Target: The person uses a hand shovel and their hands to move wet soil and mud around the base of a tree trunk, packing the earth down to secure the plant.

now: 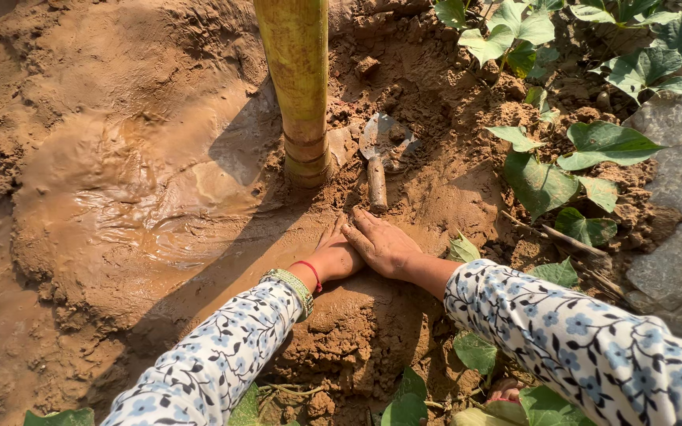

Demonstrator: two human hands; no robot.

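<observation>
outdoors in bright sun, wet brown soil [80, 102] all over, shiny muddy puddle [144, 213] on the left, green leafy plants [570, 158] on the right, grey stone [680, 205] at the edge, long shadows

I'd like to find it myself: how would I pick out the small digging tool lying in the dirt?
Start at the thick yellow-green stalk rising out of the wet brown mud. Just to the right of its base, and just beyond both hands pressed flat on the mud, lies the small trowel. Its dull grey metal blade and short, mud-caked handle set it apart from the soil clods around it.
</observation>
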